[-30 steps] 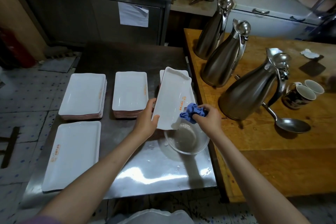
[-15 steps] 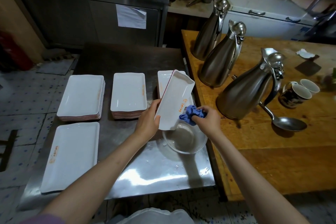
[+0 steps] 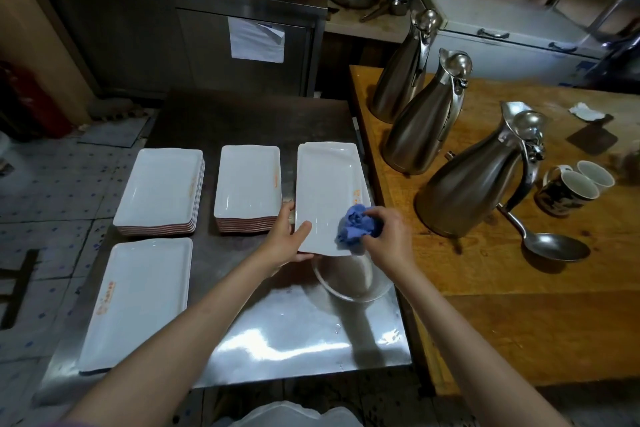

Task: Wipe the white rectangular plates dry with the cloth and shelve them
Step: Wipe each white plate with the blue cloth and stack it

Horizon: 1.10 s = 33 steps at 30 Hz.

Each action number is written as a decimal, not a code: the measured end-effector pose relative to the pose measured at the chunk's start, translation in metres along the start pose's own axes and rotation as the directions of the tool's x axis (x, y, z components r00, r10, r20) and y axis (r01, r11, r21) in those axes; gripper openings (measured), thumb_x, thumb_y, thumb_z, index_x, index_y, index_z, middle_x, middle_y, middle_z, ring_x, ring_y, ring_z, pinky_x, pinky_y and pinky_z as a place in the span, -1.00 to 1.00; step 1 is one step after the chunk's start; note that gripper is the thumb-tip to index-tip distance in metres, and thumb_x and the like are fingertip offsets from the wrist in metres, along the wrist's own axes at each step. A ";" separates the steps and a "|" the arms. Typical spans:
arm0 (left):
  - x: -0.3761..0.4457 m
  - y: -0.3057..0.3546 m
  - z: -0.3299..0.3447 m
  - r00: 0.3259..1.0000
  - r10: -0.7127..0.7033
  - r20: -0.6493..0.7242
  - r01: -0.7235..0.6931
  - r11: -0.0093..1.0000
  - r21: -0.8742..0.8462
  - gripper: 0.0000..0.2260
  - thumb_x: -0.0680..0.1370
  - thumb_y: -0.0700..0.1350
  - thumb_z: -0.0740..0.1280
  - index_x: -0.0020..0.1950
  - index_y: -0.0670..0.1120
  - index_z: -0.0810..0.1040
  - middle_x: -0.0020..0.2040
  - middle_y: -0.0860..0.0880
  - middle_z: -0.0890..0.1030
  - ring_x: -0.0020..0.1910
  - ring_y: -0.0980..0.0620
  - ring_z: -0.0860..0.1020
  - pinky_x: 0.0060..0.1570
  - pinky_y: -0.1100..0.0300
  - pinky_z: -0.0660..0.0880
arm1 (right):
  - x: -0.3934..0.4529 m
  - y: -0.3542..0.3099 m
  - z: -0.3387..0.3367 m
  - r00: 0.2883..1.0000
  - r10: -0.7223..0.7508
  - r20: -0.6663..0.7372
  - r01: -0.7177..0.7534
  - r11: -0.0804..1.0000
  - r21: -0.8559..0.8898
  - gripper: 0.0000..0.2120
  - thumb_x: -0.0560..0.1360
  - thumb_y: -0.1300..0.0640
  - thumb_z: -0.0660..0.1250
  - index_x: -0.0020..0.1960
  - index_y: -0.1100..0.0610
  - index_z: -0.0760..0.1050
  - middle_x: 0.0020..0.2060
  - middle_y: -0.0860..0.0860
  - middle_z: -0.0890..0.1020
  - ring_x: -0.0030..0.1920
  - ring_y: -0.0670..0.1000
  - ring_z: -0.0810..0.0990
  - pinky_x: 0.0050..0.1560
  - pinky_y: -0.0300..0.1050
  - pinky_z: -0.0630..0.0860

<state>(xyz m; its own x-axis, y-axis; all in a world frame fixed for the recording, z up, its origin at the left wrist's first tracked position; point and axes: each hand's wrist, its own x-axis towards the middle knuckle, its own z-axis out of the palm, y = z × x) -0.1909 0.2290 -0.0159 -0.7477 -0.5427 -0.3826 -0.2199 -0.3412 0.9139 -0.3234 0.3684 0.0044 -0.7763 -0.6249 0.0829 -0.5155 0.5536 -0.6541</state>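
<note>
While the left hand (image 3: 289,239) holds the near left corner of a white plate (image 3: 325,191), thumb lying on its top face and the other fingers curled under the rim, the right hand (image 3: 388,236) bunches a blue cloth (image 3: 356,225) in closed fingers and presses it on the plate's near right part. So each grip is closed on its own thing. This plate lies nearly flat, long side running away from the person, by the right edge of the steel table (image 3: 277,340); its near end overhangs a clear glass bowl (image 3: 349,281) that stands by the same edge. Whether the far end rests on another plate beneath cannot be told, though a white rim shows at its right side. Just left of it sits a stack of plates (image 3: 247,180) with reddish undersides, and further left, toward the left edge, a second stack (image 3: 162,184). A single larger plate (image 3: 138,302) with an orange mark lies along the near left corner. Water drops glint on the bare steel near the front edge. On the wooden table (image 3: 519,322) to the right stand three steel jugs (image 3: 464,184), two mugs (image 3: 571,187) and a ladle (image 3: 554,246).
</note>
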 end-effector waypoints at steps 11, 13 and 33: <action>0.004 -0.007 -0.009 0.998 -0.062 -0.026 0.061 0.997 -0.045 -0.70 0.64 -0.19 0.18 0.37 -0.04 0.34 0.30 -0.10 0.50 0.11 -0.04 0.54 -0.07 0.11 0.55 | -0.005 -0.014 0.005 0.981 0.063 -0.184 -0.027 0.981 0.192 -0.84 0.45 0.08 0.41 0.02 0.06 0.55 -0.04 -0.02 0.46 -0.12 -0.11 0.44 -0.14 -0.30 0.38; 0.004 -0.006 -0.010 0.997 -0.073 -0.025 0.071 0.996 -0.058 -0.69 0.64 -0.19 0.18 0.38 -0.05 0.34 0.29 -0.08 0.51 0.14 -0.05 0.53 -0.03 0.08 0.55 | -0.005 -0.015 0.006 0.986 0.108 -0.124 -0.080 0.975 0.209 -0.67 0.44 0.03 0.41 0.18 0.02 0.48 0.06 -0.01 0.41 0.00 -0.08 0.44 -0.05 -0.28 0.40; -0.003 0.008 -0.013 0.994 -0.071 0.083 0.073 0.997 -0.022 -0.71 0.63 -0.19 0.20 0.34 0.00 0.35 0.18 0.00 0.54 0.04 0.04 0.57 -0.14 0.16 0.58 | 0.012 -0.014 0.011 0.996 -0.094 0.004 0.094 0.993 -0.076 -0.68 0.42 0.30 0.39 0.14 0.14 0.47 -0.07 -0.02 0.44 -0.07 -0.08 0.40 -0.12 -0.32 0.30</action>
<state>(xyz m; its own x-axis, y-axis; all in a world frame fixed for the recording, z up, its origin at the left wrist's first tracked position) -0.1823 0.2177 -0.0090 -0.7799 -0.4515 -0.4335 -0.2599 -0.3965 0.8805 -0.3214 0.3469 0.0064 -0.7229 -0.6764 0.1411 -0.6124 0.5326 -0.5843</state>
